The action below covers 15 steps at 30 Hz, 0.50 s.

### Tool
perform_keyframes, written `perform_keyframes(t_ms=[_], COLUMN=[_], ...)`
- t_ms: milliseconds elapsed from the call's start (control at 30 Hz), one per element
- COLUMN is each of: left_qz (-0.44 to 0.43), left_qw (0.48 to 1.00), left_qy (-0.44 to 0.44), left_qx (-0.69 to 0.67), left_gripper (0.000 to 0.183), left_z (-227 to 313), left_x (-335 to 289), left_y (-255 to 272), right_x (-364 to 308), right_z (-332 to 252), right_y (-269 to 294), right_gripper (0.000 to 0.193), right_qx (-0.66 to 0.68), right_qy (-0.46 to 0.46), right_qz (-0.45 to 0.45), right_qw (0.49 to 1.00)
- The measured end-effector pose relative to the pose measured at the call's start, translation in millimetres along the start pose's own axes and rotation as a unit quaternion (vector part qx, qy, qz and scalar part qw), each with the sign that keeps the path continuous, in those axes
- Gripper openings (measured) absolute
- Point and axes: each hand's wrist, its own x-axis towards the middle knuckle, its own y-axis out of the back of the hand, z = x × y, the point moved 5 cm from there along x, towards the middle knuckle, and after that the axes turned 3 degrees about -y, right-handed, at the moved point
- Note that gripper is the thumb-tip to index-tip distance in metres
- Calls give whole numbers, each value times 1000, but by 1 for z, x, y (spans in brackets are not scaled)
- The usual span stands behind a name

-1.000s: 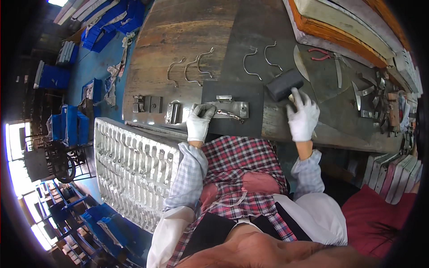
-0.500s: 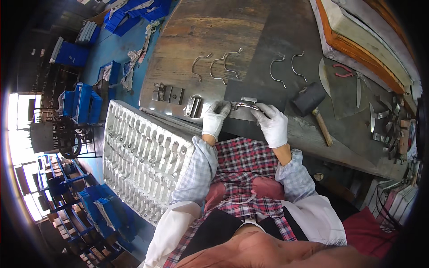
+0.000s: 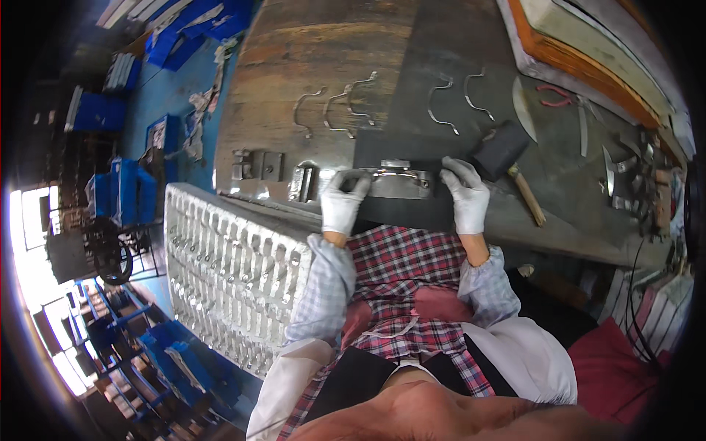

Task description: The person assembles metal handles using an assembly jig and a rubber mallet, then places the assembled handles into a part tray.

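Note:
A flat metal jig [image 3: 401, 187] lies on the dark bench top in front of me, with a small block at its far edge. On it rests a curved shiny metal handle [image 3: 397, 173]. My left hand [image 3: 343, 204], in a white glove with grey fingertips, is beside the jig's left end; its fingers are bent and hold nothing I can see. To the right of the jig, my right hand [image 3: 468, 195], gloved alike, is apart from it, fingers loosely bent and holding nothing. Any contact between the left fingertips and the handle's end is too small to tell.
Several bent metal handles [image 3: 441, 106] lie farther back. A black-headed mallet [image 3: 504, 151] is on the right, with red-handled pliers [image 3: 553, 95] and metal strips beyond. Small metal blocks [image 3: 301, 182] sit left. A pale tray of handle shapes [image 3: 235, 275] leans by the bench's left front.
Both hands have drawn apart from the handle, the right moving rightward off its end. The handle now rests on the jig. The whole view has shifted slightly.

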Motion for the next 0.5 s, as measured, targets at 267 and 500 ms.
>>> perform_keyframes(t_ms=[267, 500], left_qz=[7, 4], left_qw=[999, 1000], left_qy=[43, 13], left_qx=[17, 10], left_gripper=[12, 11], left_z=[-3, -4], left_x=[4, 5], left_y=[-2, -5], right_x=[-14, -18], right_z=[-5, -6], right_y=[-7, -10], right_gripper=[18, 14], right_qx=[-249, -274], right_qy=[278, 309], right_qz=[-35, -24], right_qw=[927, 910])
